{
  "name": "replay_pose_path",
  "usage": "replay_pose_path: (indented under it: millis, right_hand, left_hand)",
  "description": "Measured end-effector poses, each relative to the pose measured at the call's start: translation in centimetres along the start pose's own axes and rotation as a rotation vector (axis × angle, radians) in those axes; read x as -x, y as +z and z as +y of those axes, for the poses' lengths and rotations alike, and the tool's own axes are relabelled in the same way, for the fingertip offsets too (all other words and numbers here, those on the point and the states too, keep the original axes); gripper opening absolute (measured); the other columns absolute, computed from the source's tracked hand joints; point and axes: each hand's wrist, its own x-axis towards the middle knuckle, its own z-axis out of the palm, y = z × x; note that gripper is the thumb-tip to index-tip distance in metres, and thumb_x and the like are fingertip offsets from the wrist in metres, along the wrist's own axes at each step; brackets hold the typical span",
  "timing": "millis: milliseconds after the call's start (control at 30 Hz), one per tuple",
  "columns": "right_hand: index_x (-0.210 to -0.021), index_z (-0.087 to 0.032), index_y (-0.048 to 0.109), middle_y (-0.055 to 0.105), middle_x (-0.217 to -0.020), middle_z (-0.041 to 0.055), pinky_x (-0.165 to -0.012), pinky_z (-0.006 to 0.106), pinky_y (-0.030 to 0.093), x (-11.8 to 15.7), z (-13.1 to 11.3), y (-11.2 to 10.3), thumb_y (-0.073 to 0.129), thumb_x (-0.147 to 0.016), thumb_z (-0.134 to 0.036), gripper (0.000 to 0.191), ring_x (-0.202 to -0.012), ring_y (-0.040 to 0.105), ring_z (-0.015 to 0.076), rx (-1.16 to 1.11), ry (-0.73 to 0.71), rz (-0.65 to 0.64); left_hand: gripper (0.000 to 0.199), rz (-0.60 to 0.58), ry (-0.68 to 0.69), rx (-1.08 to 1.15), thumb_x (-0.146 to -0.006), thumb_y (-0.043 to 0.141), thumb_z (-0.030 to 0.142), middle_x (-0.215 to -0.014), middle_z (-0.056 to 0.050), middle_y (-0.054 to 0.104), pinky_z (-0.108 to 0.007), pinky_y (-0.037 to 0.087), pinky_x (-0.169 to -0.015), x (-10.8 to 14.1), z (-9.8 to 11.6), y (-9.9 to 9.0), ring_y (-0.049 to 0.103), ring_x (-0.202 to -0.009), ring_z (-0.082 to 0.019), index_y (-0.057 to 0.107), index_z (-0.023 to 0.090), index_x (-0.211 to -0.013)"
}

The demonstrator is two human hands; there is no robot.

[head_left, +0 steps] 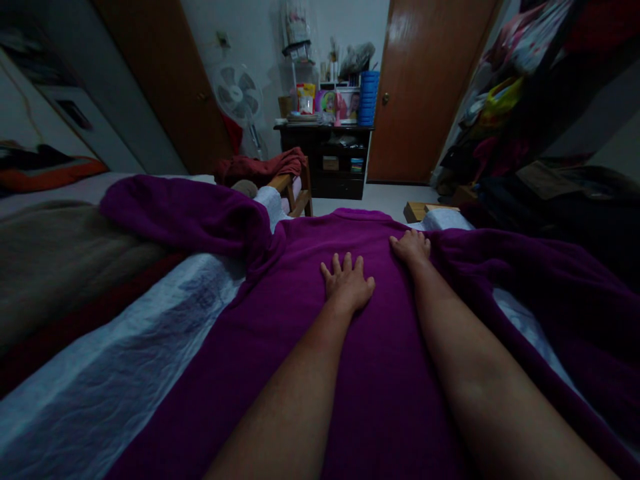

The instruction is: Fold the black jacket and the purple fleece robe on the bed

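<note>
A large purple garment (pixel 300 320) lies spread out on the bed, its neckline at the far end and a sleeve out to each side. The left sleeve is bunched near the body. My left hand (pixel 347 283) rests on the middle of its upper part, fingers spread. Farther right, near the shoulder, my right hand (pixel 413 245) touches the cloth with its fingers slightly bent and apart. Neither hand holds anything.
A blue-and-white bedcover (pixel 150 333) shows under the garment. Brown cloth (pixel 65 260) lies at left. Beyond the bed stand a wooden chair (pixel 303 193), a fan (pixel 239 93) and a dark cabinet (pixel 325 163). Clothes (pixel 500 100) hang at right.
</note>
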Motion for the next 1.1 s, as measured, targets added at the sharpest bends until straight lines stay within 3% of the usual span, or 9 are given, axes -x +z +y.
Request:
replay_pose_path:
  millis: [233,367,800,967,1100]
  right_hand:
    - [-0.117,-0.005,0.063,0.06,-0.119,0.0216,-0.095,0.042,0.04,0.8,-0.2,-1.0,0.044,-0.088,-0.033,0.045,-0.114,0.053,0.0327,-0.031,0.001,0.132]
    - [-0.11,-0.007,0.068,0.061,-0.116,0.0222,-0.09,0.044,0.043,1.1,-0.1,-1.3,0.047,-0.085,-0.029,0.04,-0.111,0.053,0.0354,-0.019,0.043,0.129]
    - [-0.129,-0.008,0.054,0.048,-0.133,0.0214,-0.101,0.045,0.034,0.9,-0.5,-0.4,0.042,-0.089,-0.035,0.05,-0.124,0.043,0.0348,-0.021,0.038,-0.014]
    - [-0.128,-0.008,0.052,0.048,-0.135,0.0217,-0.105,0.048,0.029,0.6,-0.2,0.3,0.039,-0.09,-0.037,0.05,-0.128,0.04,0.0338,0.006,-0.024,-0.011]
    - [-0.122,-0.009,0.057,0.051,-0.133,0.021,-0.104,0.045,0.031,0.2,0.3,0.3,0.043,-0.089,-0.037,0.046,-0.126,0.044,0.0321,0.018,-0.103,0.013]
  left_hand:
    - [0.068,-0.006,0.0,0.005,-0.087,0.034,0.057,-0.159,-0.006,0.022,-0.067,0.006,-0.111,-0.1,0.0,0.0,0.009,-0.146,-0.038,0.03,0.028,-0.149]
    - [0.068,0.004,0.005,0.008,-0.087,0.035,0.057,-0.159,-0.007,0.023,-0.068,0.006,-0.111,-0.1,0.0,0.1,0.01,-0.145,-0.038,0.031,0.028,-0.149]
    - [0.068,-0.001,-0.003,0.0,-0.087,0.035,0.057,-0.159,-0.006,0.023,-0.067,0.006,-0.111,0.0,0.0,0.0,0.009,-0.146,-0.036,0.03,0.029,-0.149]
    - [0.068,-0.001,-0.004,0.008,-0.087,0.034,0.057,-0.159,-0.006,0.023,-0.067,0.006,-0.111,0.0,0.1,-0.1,0.009,-0.146,-0.036,0.03,0.028,-0.149]
    - [0.068,0.0,-0.001,0.002,-0.087,0.034,0.057,-0.159,-0.006,0.023,-0.067,0.007,-0.112,0.0,0.1,-0.2,0.01,-0.146,-0.037,0.03,0.029,-0.149]
